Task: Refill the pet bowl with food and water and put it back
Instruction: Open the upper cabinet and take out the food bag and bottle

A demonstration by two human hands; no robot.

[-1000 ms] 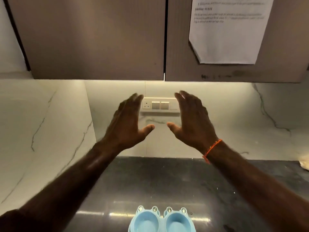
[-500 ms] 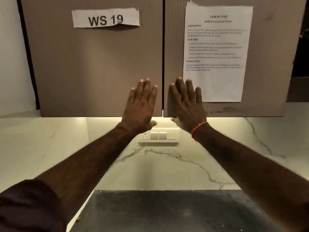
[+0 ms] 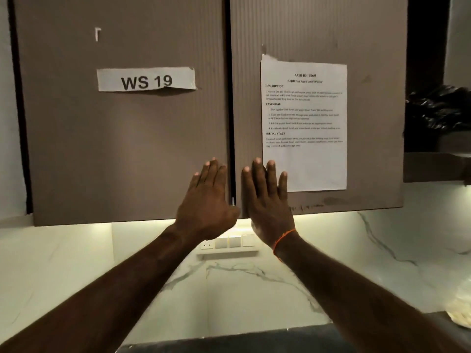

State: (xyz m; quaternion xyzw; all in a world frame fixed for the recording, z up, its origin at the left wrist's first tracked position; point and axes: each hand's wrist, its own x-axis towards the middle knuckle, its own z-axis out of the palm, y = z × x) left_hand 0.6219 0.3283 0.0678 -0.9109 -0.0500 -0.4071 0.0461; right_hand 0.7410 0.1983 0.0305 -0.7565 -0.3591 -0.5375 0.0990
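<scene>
Both my hands are raised in front of a brown wall cabinet, fingers straight and spread. My left hand [image 3: 207, 202] is before the lower right corner of the left door [image 3: 122, 138]. My right hand [image 3: 266, 200] is before the lower left corner of the right door [image 3: 369, 42], its fingers overlapping the edge of a taped task sheet [image 3: 304, 123]. Whether the palms touch the doors I cannot tell. Both doors are closed. The pet bowl is out of view.
A "WS 19" label [image 3: 146, 79] is taped on the left door. Below the cabinet are a lit marble backsplash [image 3: 254, 296], a white switch panel [image 3: 230, 242] and a dark countertop edge [image 3: 254, 342]. A black bag [image 3: 438, 108] sits on a shelf at right.
The view has tilted up, so the blue pet bowl and most of the counter dropped out of sight. Both hands rose from the backsplash to the cabinet doors.
</scene>
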